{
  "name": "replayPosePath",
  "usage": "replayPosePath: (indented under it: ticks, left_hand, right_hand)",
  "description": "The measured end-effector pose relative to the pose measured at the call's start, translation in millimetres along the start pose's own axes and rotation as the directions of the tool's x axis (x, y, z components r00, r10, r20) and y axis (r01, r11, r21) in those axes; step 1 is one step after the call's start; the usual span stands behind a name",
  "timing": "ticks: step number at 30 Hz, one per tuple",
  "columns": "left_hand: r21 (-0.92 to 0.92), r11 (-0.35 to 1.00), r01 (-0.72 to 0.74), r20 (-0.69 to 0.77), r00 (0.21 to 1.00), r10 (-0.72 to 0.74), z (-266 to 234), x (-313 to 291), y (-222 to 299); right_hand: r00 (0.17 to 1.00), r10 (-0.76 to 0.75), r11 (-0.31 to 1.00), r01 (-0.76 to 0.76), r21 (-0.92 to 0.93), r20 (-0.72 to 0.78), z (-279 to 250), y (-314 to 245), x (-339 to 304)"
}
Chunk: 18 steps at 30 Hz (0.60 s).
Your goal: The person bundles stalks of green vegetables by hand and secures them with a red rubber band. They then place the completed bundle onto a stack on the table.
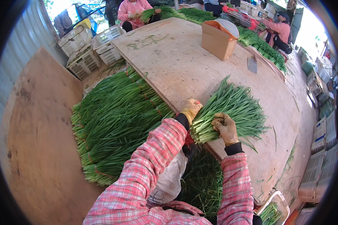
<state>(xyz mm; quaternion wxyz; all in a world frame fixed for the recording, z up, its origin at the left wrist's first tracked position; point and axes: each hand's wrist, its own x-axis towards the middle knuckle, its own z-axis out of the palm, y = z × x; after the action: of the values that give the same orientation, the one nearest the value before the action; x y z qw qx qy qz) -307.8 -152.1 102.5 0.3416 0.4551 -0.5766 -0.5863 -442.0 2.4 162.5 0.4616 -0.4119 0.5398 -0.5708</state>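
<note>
A loose, thick bunch of garlic chives (238, 108) lies across the near edge of the wooden table (169, 63), pale stem ends toward me. My left hand (191, 110), in a yellowed glove, is closed at the left side of the stems. A bit of red shows at its fingertips; what it grips is hidden. Over the right side of the same stems, my gloved right hand (227, 129) curls, thumb and fingers pinched on some of them. Red strands (189, 138) hang below my left wrist, at the table edge.
Many banded chive bundles (112, 116) are stacked left of the table. On the tabletop stand a cardboard box (218, 39) and a flat metal blade (252, 65). Plastic crates (84, 62) line the left wall. Two people in pink (133, 11) work with greens farther back.
</note>
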Motion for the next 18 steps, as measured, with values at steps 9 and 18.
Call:
replayPosePath:
  ticks: [9, 18]
  left_hand:
    - [0.333, 0.839, -0.43, -0.057, 0.879, 0.473, 49, -52, 14]
    - [0.489, 0.733, -0.472, 0.049, 0.854, 0.518, 65, -75, 20]
  right_hand:
    - [0.995, 0.009, 1.0, -0.007, 0.017, -0.097, -7, -10, -25]
    - [0.951, -0.024, 0.995, 0.053, 0.088, -0.307, 12, -17, -23]
